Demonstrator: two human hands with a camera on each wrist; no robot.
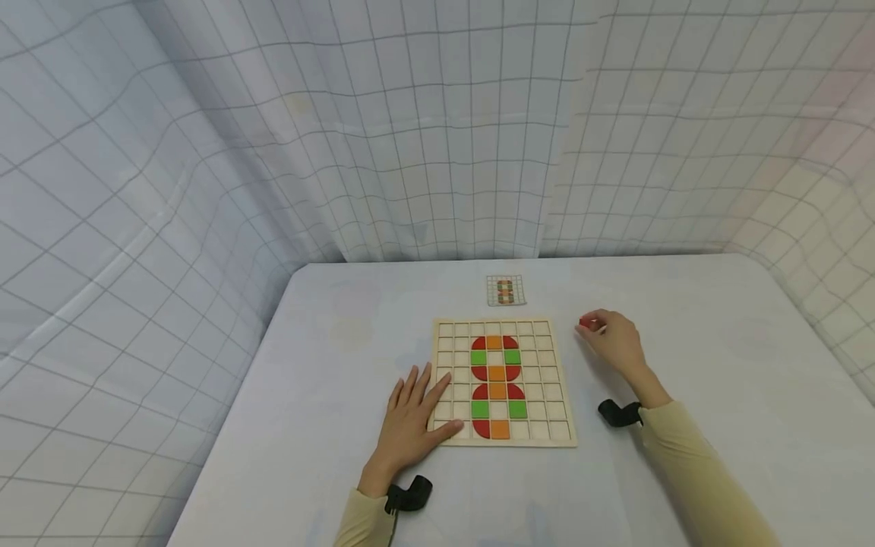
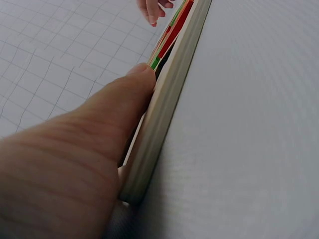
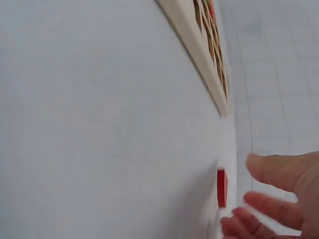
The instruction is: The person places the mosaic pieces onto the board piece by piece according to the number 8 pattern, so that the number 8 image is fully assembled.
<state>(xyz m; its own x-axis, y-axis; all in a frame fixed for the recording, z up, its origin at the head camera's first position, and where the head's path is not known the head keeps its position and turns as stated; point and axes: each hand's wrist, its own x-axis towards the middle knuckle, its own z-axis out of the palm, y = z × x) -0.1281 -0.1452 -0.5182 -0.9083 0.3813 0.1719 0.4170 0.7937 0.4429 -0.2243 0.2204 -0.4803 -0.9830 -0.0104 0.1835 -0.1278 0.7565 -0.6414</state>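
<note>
A square wooden grid board (image 1: 550, 372) lies on the table with red quarter-round, orange square and green square tiles set in its middle columns. My left hand (image 1: 406, 425) rests spread on the board's left edge, fingers and thumb over its outer cells. In the left wrist view, the thumb (image 2: 119, 94) lies along the board's rim (image 2: 172, 104). Right of the board's far corner, my right hand (image 1: 614, 342) is at a loose red tile (image 1: 585, 322). The right wrist view shows this red tile (image 3: 222, 188) on the table, with thumb and fingers parted beside it.
A small pattern card (image 1: 505, 290) with a similar coloured design lies behind the board. White table surface (image 1: 355, 327) surrounds the board. Grid-patterned white curtains (image 1: 444, 152) hang behind and at both sides. Each wrist wears a black camera mount (image 1: 618, 412).
</note>
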